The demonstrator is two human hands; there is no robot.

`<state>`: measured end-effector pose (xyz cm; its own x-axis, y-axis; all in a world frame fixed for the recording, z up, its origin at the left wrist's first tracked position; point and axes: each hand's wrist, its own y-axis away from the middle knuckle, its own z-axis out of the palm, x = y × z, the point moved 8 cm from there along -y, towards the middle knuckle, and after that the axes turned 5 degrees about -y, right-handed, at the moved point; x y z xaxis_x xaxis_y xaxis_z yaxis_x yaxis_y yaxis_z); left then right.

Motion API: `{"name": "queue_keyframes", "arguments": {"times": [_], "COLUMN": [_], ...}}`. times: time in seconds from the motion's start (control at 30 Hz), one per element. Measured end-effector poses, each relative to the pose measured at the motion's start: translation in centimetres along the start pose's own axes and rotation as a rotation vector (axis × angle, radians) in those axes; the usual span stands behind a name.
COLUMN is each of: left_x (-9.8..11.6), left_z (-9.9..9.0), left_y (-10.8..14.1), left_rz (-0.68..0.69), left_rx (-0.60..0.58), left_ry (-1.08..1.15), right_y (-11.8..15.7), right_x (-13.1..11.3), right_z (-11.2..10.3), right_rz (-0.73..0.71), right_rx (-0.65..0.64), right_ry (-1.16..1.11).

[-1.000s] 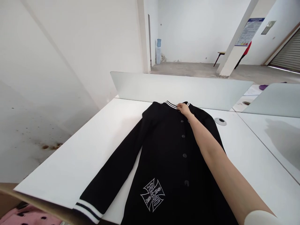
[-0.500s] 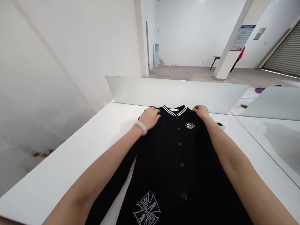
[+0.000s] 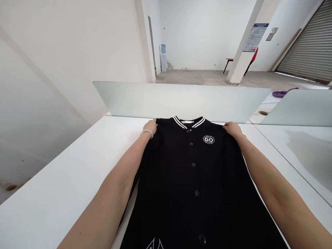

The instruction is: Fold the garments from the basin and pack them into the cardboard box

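A black button-front jacket [image 3: 176, 173] lies front up on the white table [image 3: 103, 148], its white-striped collar [image 3: 180, 122] toward the far edge. On its chest is a round "50" patch [image 3: 208, 139], and part of a white outline design shows at the bottom of the view. My left hand [image 3: 150, 127], with a pale band on the wrist, is closed on the jacket's left-side shoulder. At the opposite shoulder, my right hand [image 3: 232, 129] pinches the fabric. The lower end of the jacket is out of view.
A frosted divider [image 3: 181, 100] runs along the table's far edge, with a second panel [image 3: 301, 107] to the right. Between them are a cable hole [image 3: 263, 113] and a purple item [image 3: 281, 93]. Beyond stand a pillar [image 3: 242, 58], a water dispenser [image 3: 163, 58] and a partly hidden person [image 3: 252, 60].
Both hands have moved outward along the shoulders, which now lie wider and flatter. The jacket sits nearer me in view, and its lower design has mostly left the frame.
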<state>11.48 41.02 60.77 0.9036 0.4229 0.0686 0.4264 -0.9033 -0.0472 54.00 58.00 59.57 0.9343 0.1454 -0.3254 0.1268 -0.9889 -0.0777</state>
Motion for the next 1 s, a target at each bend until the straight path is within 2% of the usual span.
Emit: {"name": "queue_keyframes", "arguments": {"times": [0.1,0.27,0.37,0.47,0.7,0.83,0.93,1.0], "left_x": [0.1,1.8,3.4,4.4,4.9,5.4,5.8,5.9], "left_z": [0.3,-0.6,-0.4,-0.1,0.2,0.4,0.5,0.2], "left_y": [-0.6,-2.2,-3.4,-4.2,-4.8,-4.9,-4.9,-4.5], "left_rz": [0.010,0.013,0.033,0.049,0.071,0.088,0.110,0.102], "left_rx": [0.012,0.050,0.006,-0.014,0.121,0.193,0.197,0.212], "left_ry": [0.005,0.023,-0.002,-0.042,-0.043,-0.071,-0.105,-0.114], "right_y": [0.0,-0.2,-0.4,-0.7,-1.0,-0.6,-0.4,0.1], "right_x": [0.1,-2.6,-4.3,-4.7,-3.2,-3.4,-3.5,-4.1], "right_z": [0.0,0.2,0.6,0.8,0.8,0.9,1.0,0.4], "right_rz": [-0.018,-0.110,-0.190,-0.224,-0.086,-0.052,-0.032,-0.073], "right_rx": [-0.023,-0.004,-0.006,0.022,0.078,0.094,0.069,0.083], "right_ry": [-0.009,-0.088,-0.133,-0.118,-0.036,0.046,0.101,0.110]}}
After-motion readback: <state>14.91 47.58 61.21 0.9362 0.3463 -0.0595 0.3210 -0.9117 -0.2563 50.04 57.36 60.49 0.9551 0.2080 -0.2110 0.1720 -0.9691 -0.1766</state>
